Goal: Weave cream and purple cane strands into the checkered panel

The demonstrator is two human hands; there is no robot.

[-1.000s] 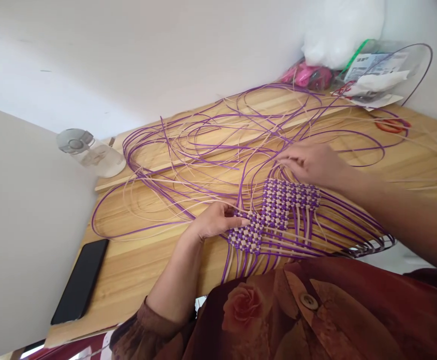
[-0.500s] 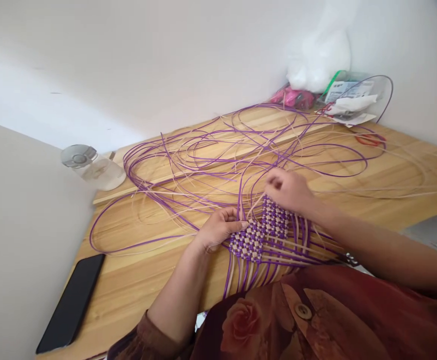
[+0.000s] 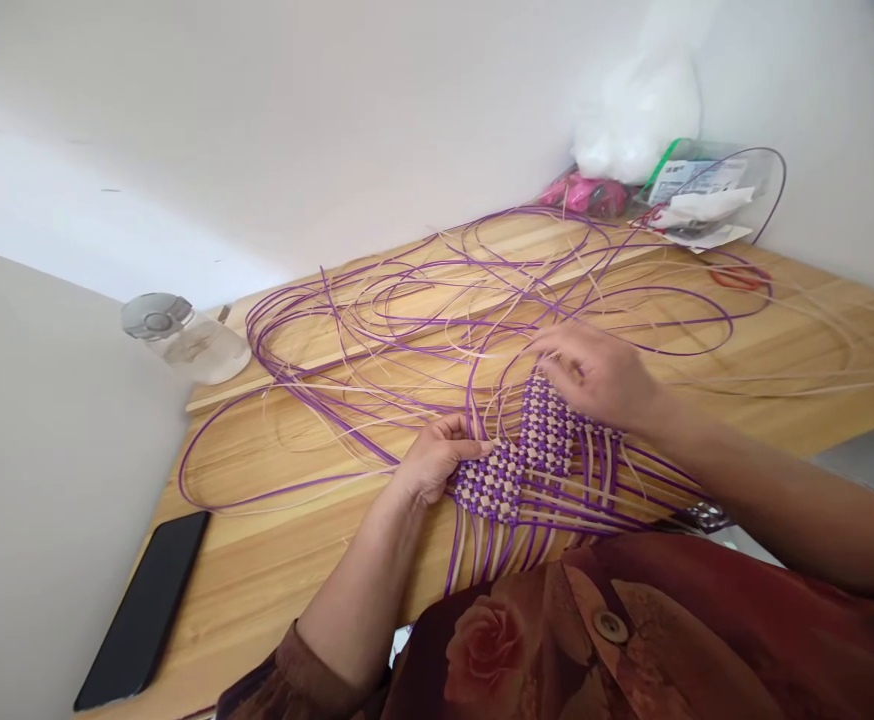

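Observation:
A woven piece (image 3: 547,427) in a purple and beige checked pattern lies near the table's front edge, with loose strands running out of its sides. My left hand (image 3: 441,458) pinches its left corner, thumb on top and fingers beneath. Just above the upper right part of the weave, my right hand (image 3: 598,375) is closed with curled fingers. A thin beige strand (image 3: 474,353) runs to its fingertips, which are slightly blurred. Purple strands (image 3: 471,385) rise from the weave between the two hands.
Long loops of purple strand (image 3: 257,325) spread over the wooden table (image 3: 257,560). A black phone (image 3: 144,610) lies at the left edge, near a clear plastic container (image 3: 201,345). Orange-handled scissors (image 3: 738,277), a pink bag (image 3: 587,193) and a white bag (image 3: 636,125) are at the back right.
My right hand has shifted slightly right, and a beige strand now curves out to the left of its fingers. My left hand keeps its hold, moving only slightly left with the weave.

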